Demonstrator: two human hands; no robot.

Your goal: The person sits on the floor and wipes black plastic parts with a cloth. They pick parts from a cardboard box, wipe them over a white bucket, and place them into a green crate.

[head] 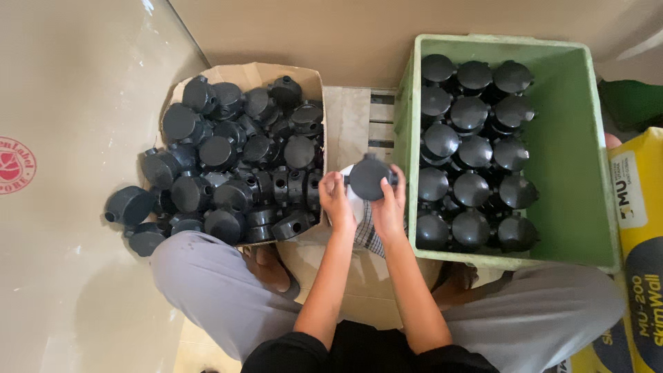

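- A round black box (367,177) is held up between both hands, over the gap between the carton (246,72) and the crate (573,138).
- The left hand (336,200) is closed on the box's left edge, fingers curled on the rim.
- The right hand (389,204) is closed on its right edge, the thumb laid against the lid side.
- A checked cloth (364,235) is seen below the hands, hanging between the wrists; what holds it cannot be told.
- The carton on the left is heaped with loose black boxes (235,159), lying at all angles; a few have spilled onto the floor (62,276) beside it.
- In the green crate on the right, the same kind of boxes (473,152) are stood in neat rows, lids up, filling its left part; the right part is bare.
- The step in hand is judged to be the handling of one box between pile and crate, perhaps a lid being pressed on or the piece being wiped; which of these cannot be told.
- The next move is judged to call for the box to be carried rightwards and set lid up beside the standing rows, level with its neighbours.
- A yellow sack (639,200) lies against the crate's right wall.
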